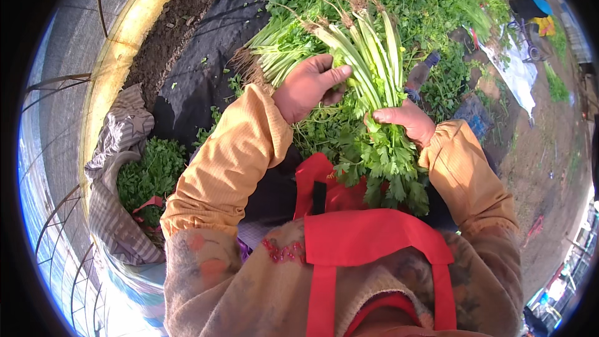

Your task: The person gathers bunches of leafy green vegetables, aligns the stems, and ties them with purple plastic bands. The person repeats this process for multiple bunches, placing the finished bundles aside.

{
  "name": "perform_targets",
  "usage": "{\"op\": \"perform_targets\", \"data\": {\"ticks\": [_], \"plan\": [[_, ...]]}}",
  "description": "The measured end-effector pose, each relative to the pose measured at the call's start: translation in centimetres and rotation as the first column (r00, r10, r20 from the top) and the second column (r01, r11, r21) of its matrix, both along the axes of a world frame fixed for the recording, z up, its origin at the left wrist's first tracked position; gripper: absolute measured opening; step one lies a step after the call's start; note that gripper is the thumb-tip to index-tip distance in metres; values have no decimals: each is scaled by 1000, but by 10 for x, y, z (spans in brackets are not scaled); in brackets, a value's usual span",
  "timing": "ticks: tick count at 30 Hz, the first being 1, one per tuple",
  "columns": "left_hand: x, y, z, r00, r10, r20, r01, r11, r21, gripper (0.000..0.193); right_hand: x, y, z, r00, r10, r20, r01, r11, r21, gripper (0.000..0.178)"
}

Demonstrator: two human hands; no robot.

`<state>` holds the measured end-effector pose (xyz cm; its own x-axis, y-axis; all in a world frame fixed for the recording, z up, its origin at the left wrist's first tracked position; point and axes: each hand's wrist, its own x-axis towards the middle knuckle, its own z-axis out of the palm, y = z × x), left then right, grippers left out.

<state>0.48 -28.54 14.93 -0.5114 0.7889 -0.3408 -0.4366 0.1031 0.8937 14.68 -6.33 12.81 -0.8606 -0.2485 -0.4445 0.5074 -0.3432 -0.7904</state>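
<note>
My right hand (407, 119) is closed around a bunch of celery (374, 62), its thumb across the pale green stalks. The roots of the bunch point away from me, and its leaves (393, 162) hang toward my lap. At the left edge of the stalks my left hand (312, 86) is closed, with fingers curled and thumb tip against an outer stalk; its grip is partly hidden. Just beyond my left hand lies a pile of celery stalks (277, 56) with brown roots (248, 67).
Loose celery greens (430, 0) cover the ground ahead, partly over black sheeting (199, 62). On the left stands a striped cloth-edged container (115, 212) holding greens (153, 175). A white plastic sheet (515, 65) lies at right. My red apron (374, 237) covers my front.
</note>
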Motion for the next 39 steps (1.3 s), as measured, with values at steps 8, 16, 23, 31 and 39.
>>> {"op": "perform_targets", "data": {"ticks": [8, 16, 23, 31, 39], "plan": [[-20, -10, -13, 951, 237, -198, -223, 971, 90, 9, 0, 5, -6, 1000, -22, -5, 23, 1000, 19, 38], [-41, -30, -18, 838, 464, -289, -434, 886, 163, 8, -4, 1, 1, 996, 51, -73, -41, 990, 134, 37], [-1, 3, 8, 358, -83, -930, -93, 988, -124, 35, -3, -6, -7, 992, 88, -90, -77, 990, 121, 40], [4, -1, 14, 238, -204, -950, 178, 970, -164, 45, -3, 6, -8, 954, 295, -53, -290, 953, 87, 37], [2, 3, 13, 185, -184, -965, 256, 957, -133, 49, -2, 10, -6, 933, 357, -48, -352, 932, 91, 30]]}}
